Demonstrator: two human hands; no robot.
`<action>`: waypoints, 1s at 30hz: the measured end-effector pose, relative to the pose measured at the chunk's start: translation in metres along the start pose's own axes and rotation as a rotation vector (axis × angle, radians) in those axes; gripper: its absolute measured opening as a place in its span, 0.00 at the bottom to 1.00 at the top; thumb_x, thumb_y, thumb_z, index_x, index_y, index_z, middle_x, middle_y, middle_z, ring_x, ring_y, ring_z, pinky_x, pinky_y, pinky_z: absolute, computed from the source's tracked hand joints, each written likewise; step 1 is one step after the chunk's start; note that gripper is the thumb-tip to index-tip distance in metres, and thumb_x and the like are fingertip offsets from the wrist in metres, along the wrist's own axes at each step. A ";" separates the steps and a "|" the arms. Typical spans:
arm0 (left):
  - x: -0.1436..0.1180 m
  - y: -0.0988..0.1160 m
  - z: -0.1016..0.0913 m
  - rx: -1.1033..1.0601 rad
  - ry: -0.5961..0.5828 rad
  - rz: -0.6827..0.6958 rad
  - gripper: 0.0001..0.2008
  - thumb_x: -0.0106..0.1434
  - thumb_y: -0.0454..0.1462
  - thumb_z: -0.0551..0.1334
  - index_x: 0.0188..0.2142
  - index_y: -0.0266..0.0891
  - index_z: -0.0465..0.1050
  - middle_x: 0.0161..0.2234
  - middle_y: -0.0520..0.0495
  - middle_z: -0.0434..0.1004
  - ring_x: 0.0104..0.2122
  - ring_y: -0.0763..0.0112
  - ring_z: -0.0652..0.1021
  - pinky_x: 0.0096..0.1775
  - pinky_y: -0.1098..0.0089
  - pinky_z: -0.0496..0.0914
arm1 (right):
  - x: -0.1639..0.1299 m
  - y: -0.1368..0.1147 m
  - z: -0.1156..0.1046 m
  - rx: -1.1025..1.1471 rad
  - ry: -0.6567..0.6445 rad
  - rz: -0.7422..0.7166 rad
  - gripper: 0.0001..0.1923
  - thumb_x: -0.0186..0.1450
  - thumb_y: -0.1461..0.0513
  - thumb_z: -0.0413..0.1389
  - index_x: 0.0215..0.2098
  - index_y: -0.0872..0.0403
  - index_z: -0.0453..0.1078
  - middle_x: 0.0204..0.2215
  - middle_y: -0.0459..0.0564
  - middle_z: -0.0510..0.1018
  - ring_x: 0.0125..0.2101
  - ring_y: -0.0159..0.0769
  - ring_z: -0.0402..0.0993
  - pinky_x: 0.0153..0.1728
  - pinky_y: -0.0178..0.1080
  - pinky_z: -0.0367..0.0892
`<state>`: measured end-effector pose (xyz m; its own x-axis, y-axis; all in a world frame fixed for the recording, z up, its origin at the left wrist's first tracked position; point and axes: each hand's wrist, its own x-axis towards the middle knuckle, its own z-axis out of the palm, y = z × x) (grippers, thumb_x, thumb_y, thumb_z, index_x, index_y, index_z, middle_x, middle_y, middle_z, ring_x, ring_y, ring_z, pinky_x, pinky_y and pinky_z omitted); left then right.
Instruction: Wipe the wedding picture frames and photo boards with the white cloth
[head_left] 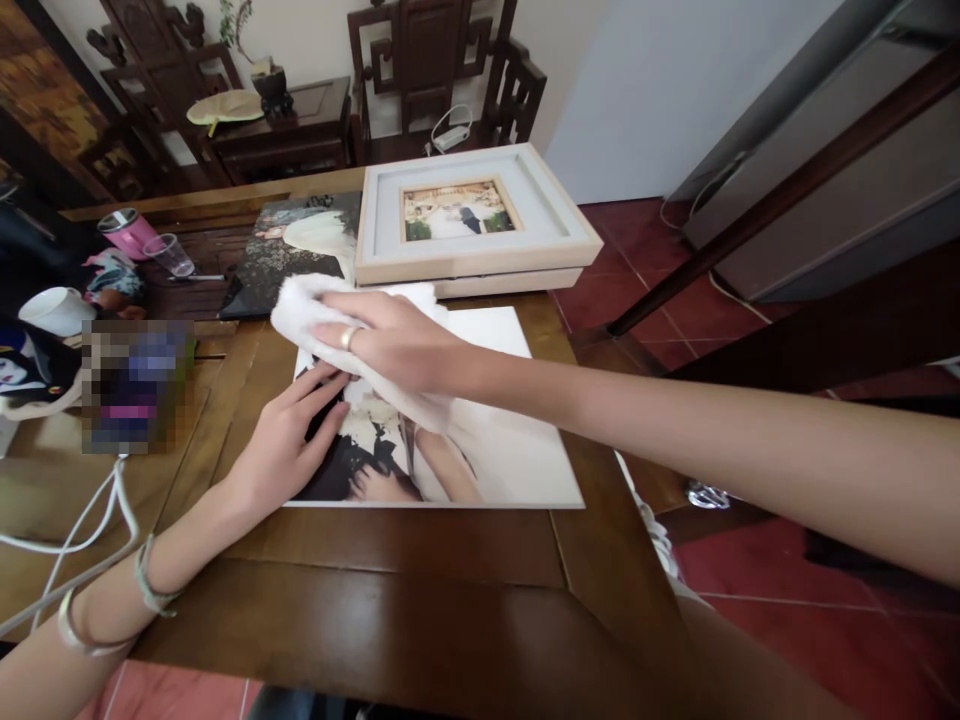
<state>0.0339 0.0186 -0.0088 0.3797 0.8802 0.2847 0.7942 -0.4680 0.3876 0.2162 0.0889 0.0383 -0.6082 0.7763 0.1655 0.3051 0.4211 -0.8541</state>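
A large photo print (487, 440) lies flat on the wooden table (420, 590), near the middle. The right hand (390, 345) presses a white cloth (300, 305) onto the far part of the print — fingers spread over the cloth, loosely closed on it, a ring on one finger. The left hand (289, 435) lies open and flat on the print's left edge, fingers stretched toward the cloth, bracelets on the wrist.

Just beyond the print, a pale wooden frame (472, 225) with a small picture inside sits stacked on another, at the table's far edge. Left of the frames lies a dark print (292, 250). Farther left stand a pink tumbler (127, 232), a clear cup (172, 255) and a white mug (56, 310). White cables (90, 520) trail over the table's near left side. Behind it all — dark carved chairs (442, 70) against the wall, and red floor tiles (637, 260) on the right.
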 end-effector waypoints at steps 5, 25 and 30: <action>0.000 -0.001 0.000 -0.012 0.000 0.029 0.18 0.71 0.41 0.54 0.54 0.38 0.74 0.57 0.42 0.74 0.54 0.57 0.76 0.56 0.58 0.71 | 0.018 -0.009 -0.001 -0.119 -0.074 0.019 0.13 0.71 0.60 0.47 0.44 0.55 0.72 0.45 0.50 0.79 0.45 0.42 0.73 0.46 0.41 0.67; 0.002 0.005 -0.003 -0.050 -0.049 -0.009 0.21 0.72 0.42 0.52 0.59 0.33 0.68 0.62 0.40 0.68 0.63 0.59 0.66 0.65 0.56 0.59 | -0.147 0.039 -0.031 -0.660 0.128 -0.165 0.10 0.67 0.67 0.46 0.37 0.53 0.69 0.49 0.63 0.76 0.56 0.55 0.68 0.51 0.63 0.65; 0.004 0.007 -0.004 -0.065 -0.070 -0.029 0.22 0.72 0.42 0.52 0.60 0.35 0.67 0.63 0.41 0.66 0.63 0.59 0.66 0.65 0.55 0.58 | -0.173 0.009 0.007 -0.532 -0.086 -0.367 0.12 0.60 0.71 0.52 0.34 0.52 0.74 0.59 0.60 0.71 0.64 0.50 0.57 0.64 0.61 0.48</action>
<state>0.0391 0.0185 -0.0016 0.3913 0.8957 0.2113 0.7738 -0.4445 0.4512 0.3192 -0.0450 -0.0012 -0.7914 0.5072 0.3411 0.3744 0.8434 -0.3854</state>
